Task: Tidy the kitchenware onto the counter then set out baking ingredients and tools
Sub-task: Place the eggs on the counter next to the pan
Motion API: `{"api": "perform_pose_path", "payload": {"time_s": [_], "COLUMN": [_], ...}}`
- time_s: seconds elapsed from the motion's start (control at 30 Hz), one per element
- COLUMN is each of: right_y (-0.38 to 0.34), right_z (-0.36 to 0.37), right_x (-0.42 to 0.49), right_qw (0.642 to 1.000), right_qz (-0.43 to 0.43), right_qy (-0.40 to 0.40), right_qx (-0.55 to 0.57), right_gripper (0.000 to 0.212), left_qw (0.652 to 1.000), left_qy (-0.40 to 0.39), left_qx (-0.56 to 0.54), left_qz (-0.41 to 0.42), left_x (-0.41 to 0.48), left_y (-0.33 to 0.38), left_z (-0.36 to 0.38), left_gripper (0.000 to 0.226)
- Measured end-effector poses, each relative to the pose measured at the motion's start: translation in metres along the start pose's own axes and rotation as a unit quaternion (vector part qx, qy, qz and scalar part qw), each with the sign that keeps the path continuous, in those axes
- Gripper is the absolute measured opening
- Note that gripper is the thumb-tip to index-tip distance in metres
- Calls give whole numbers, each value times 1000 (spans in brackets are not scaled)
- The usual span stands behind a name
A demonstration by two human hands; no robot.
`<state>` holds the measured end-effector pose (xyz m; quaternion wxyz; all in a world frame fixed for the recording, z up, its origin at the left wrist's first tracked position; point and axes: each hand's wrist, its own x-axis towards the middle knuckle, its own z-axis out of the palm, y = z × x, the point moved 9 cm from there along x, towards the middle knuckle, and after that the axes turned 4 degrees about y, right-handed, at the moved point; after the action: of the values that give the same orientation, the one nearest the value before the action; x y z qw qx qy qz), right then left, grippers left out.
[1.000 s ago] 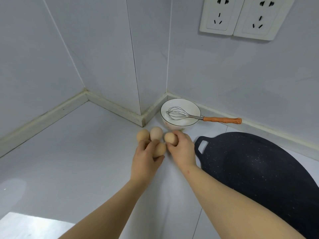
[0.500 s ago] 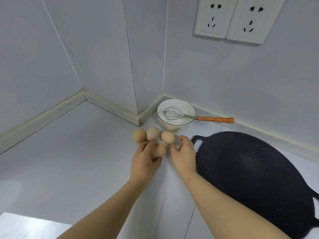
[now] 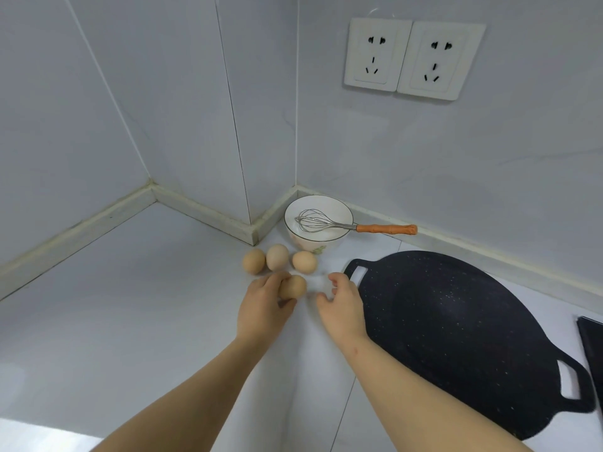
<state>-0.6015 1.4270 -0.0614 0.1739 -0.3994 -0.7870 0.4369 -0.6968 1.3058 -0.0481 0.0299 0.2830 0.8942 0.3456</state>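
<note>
While my left hand (image 3: 266,309) grips a tan oval egg (image 3: 292,287) just before the white ceramic bowl (image 3: 318,222), my right hand (image 3: 342,303) is loosely curled, empty. Three eggs (image 3: 277,257) lie set out nearer it, steel whisk (image 3: 321,221) inside; I judge more remains.

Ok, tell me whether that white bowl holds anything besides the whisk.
Otherwise empty, as far as shows: the white bowl holds only the whisk, wire head inside, orange handle resting over the rim. No egg or batter visible.
</note>
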Motion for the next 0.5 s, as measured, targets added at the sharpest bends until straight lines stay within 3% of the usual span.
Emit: {"api": "perform_pose_path", "payload": {"time_s": [0.5], "right_y": [2], "right_z": [1], "right_x": [-1], "right_qw": [1000], "right_qz": [5], "right_qy": [-4], "right_qx": [0], "right_gripper": [43], "left_qw": [997], "left_qy": [-9], "left_qx": [73], "left_qz": [26], "left_x": [14], "left_y": [9], "left_z": [-1], "left_gripper": [48]}}
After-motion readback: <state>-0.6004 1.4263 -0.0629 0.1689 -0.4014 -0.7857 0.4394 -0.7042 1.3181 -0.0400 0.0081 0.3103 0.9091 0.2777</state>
